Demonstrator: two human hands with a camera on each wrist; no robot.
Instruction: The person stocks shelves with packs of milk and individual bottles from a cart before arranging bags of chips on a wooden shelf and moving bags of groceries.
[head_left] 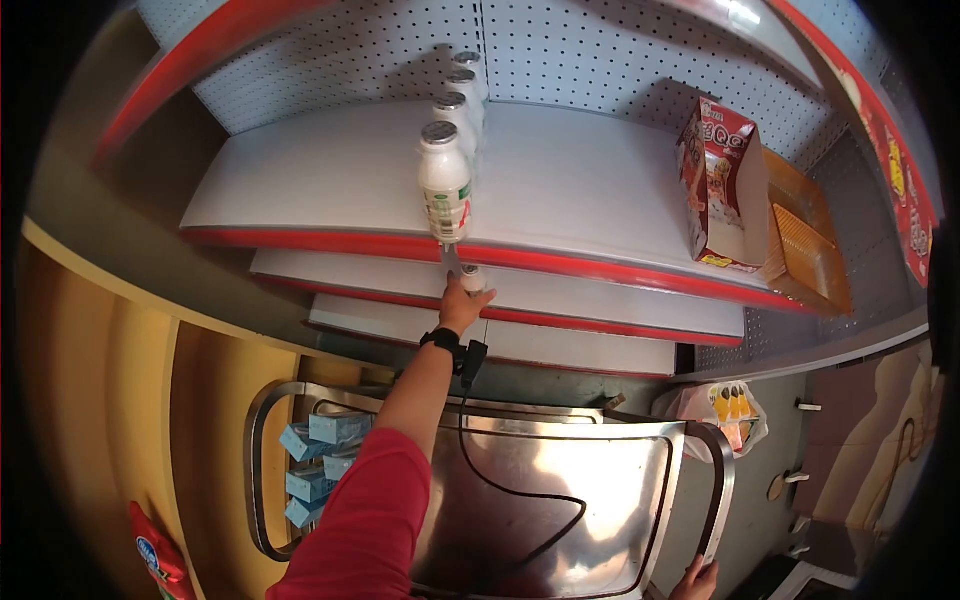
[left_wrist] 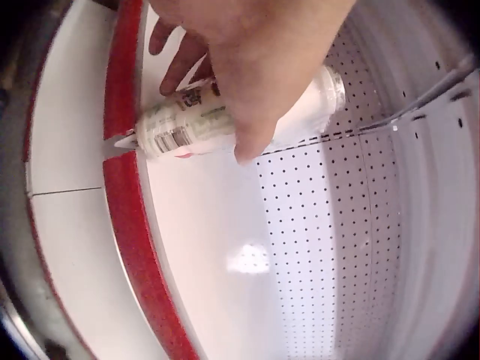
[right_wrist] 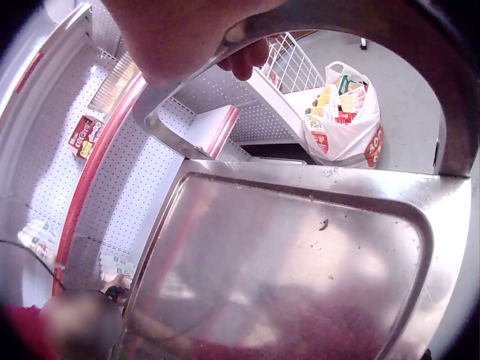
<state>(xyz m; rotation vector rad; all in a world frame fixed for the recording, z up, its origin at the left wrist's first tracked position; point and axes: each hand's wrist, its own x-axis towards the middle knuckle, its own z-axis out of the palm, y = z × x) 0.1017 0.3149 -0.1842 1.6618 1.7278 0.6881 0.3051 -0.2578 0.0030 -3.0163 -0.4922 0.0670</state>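
My left hand (head_left: pixel 465 306) reaches to the middle shelf, around a small white bottle (head_left: pixel 471 275). In the left wrist view, the left hand (left_wrist: pixel 251 64) has its thumb on one side of the upright bottle (left_wrist: pixel 187 129) and spread fingers at the other side, near the red shelf edge. On the top shelf, a row of several white bottles (head_left: pixel 445 195) with silver caps runs back from the front edge. My right hand (head_left: pixel 695 580) grips the metal cart handle (head_left: pixel 718 500); in the right wrist view, the right hand (right_wrist: pixel 187 37) has its fingers curled round the bar.
A metal cart (head_left: pixel 560 500) stands below the shelves, with blue boxes (head_left: pixel 308 484) at its left end. On the top shelf's right side are a red carton (head_left: pixel 718 190) and an orange tray (head_left: pixel 808 250). A filled plastic bag (head_left: pixel 700 405) lies on the floor beyond the cart.
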